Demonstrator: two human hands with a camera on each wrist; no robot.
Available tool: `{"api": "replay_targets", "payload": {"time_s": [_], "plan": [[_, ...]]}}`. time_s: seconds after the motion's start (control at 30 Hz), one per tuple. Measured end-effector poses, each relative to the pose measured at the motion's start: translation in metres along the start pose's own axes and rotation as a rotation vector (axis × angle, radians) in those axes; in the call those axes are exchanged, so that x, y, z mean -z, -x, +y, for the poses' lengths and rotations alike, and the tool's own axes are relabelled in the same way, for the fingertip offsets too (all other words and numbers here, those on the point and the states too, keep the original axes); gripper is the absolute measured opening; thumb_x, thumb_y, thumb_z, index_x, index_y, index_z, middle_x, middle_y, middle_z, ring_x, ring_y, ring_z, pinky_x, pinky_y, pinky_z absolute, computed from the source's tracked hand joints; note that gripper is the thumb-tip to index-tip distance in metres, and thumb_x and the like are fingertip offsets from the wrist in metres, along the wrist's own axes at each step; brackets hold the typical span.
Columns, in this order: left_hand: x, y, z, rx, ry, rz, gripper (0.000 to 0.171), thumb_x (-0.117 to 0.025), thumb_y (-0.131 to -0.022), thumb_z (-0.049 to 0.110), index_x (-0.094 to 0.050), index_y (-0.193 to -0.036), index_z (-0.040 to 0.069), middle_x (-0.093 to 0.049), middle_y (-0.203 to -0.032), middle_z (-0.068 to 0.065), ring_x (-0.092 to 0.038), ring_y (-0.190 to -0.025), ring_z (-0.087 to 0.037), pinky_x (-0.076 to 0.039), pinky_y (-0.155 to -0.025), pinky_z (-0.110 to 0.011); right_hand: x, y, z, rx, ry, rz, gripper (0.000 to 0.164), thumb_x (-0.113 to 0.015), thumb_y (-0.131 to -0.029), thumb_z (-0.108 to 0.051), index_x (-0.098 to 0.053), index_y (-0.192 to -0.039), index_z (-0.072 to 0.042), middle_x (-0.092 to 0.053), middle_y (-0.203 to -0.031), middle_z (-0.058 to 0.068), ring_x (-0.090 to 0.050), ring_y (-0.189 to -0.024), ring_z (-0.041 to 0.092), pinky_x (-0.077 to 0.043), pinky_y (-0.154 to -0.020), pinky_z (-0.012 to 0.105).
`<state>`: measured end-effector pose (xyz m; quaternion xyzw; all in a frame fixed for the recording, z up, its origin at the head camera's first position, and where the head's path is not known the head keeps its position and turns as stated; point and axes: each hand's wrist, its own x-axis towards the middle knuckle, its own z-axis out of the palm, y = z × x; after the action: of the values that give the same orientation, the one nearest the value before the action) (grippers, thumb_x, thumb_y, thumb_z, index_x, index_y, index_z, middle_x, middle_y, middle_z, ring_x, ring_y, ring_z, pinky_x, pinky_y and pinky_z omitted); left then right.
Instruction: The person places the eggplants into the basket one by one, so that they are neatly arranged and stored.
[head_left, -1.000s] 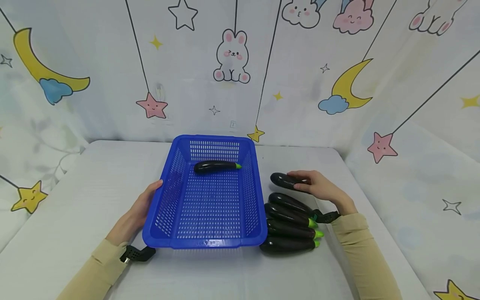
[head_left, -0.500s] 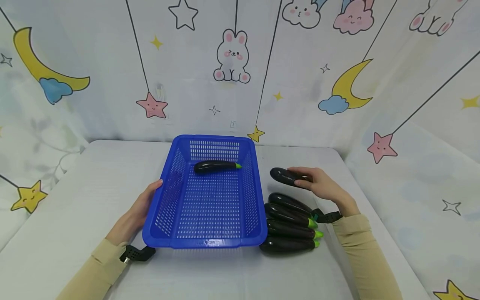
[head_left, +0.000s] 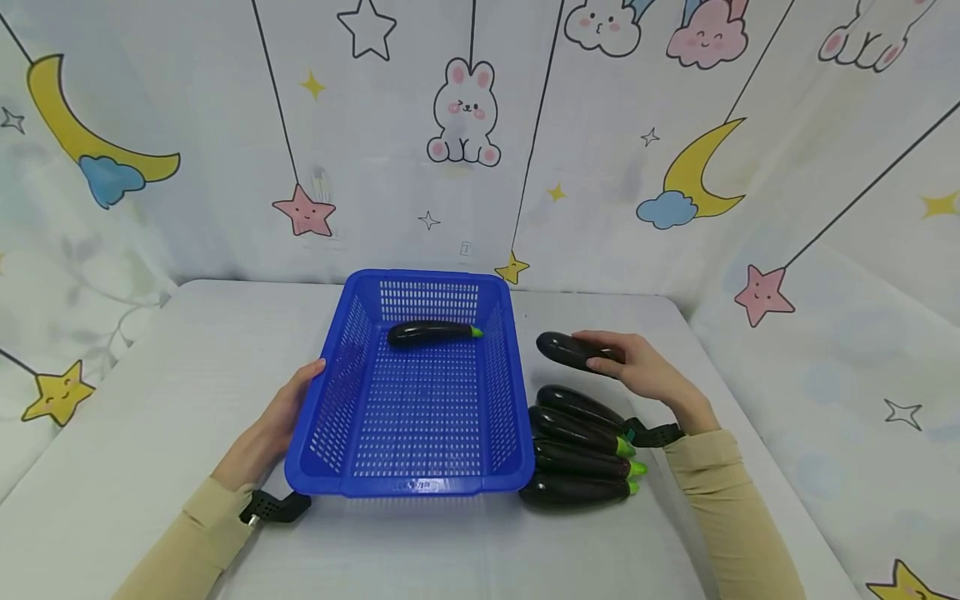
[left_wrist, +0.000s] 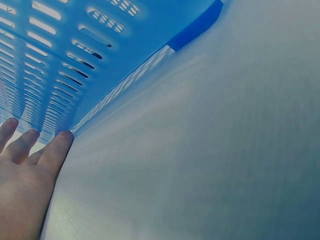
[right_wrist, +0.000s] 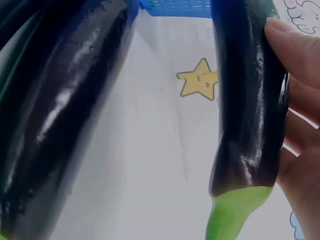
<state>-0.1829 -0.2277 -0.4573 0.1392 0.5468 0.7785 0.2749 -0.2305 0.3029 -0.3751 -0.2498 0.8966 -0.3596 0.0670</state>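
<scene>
An eggplant [head_left: 564, 351] with a black, glossy skin is held by my right hand [head_left: 643, 364], thumb on one side and fingers on the other. Its green stem [right_wrist: 232, 212] shows in the right wrist view. My left hand [head_left: 279, 417] lies along the left side of the blue plastic basket [head_left: 521, 392], a fingertip at the rim. In the left wrist view its fingers [left_wrist: 56, 152] look straight and touch the perforated wall. Inside the basket, another eggplant [head_left: 429, 333] lies crosswise near the far end.
Several eggplants [head_left: 577, 489] lie side by side against the basket's right side, stems to the right. A white cloth [head_left: 420, 550] covers the table. Behind it hangs a white curtain [head_left: 390, 167] with cartoon prints.
My right hand has moved slightly away from me with the eggplant, which has shifted a little left, farther from the row. The left hand and basket have stayed still.
</scene>
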Motion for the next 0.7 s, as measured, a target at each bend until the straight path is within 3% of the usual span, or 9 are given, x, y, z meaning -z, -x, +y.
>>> {"api": "replay_targets", "payload": {"time_s": [0.23,0.43,0.7], "plan": [[0.001,0.0,-0.001,-0.003,0.006,0.008,0.07,-0.026,-0.105,0.05,-0.003,-0.156,0.007,-0.055,-0.125,-0.008,-0.062,-0.105,-0.018,-0.056,-0.086,-0.038,-0.003,-0.001,-0.001,0.018,-0.052,-0.022,0.045,-0.061,-0.101,-0.014,-0.052,-0.144,-0.012,-0.056,-0.143,0.014,-0.06,-0.12,0.03,-0.049,-0.091,0.016],[-0.001,0.0,0.0,0.0,-0.04,0.035,0.077,-0.025,-0.104,0.051,0.006,-0.157,0.004,-0.052,-0.126,-0.008,-0.06,-0.107,-0.018,-0.055,-0.086,-0.037,-0.005,-0.002,-0.004,0.036,-0.049,-0.02,0.045,-0.061,-0.101,-0.014,-0.052,-0.144,-0.011,-0.057,-0.142,0.014,-0.061,-0.119,0.03,-0.049,-0.092,0.015],[0.0,0.0,0.0,-0.005,-0.025,0.018,0.075,-0.024,-0.104,0.05,0.005,-0.157,0.005,-0.053,-0.126,-0.008,-0.06,-0.106,-0.018,-0.055,-0.086,-0.037,-0.011,-0.003,-0.007,0.083,-0.061,-0.034,0.044,-0.061,-0.1,-0.01,-0.053,-0.143,-0.01,-0.057,-0.141,0.016,-0.061,-0.116,0.027,-0.051,-0.092,0.019]]}}
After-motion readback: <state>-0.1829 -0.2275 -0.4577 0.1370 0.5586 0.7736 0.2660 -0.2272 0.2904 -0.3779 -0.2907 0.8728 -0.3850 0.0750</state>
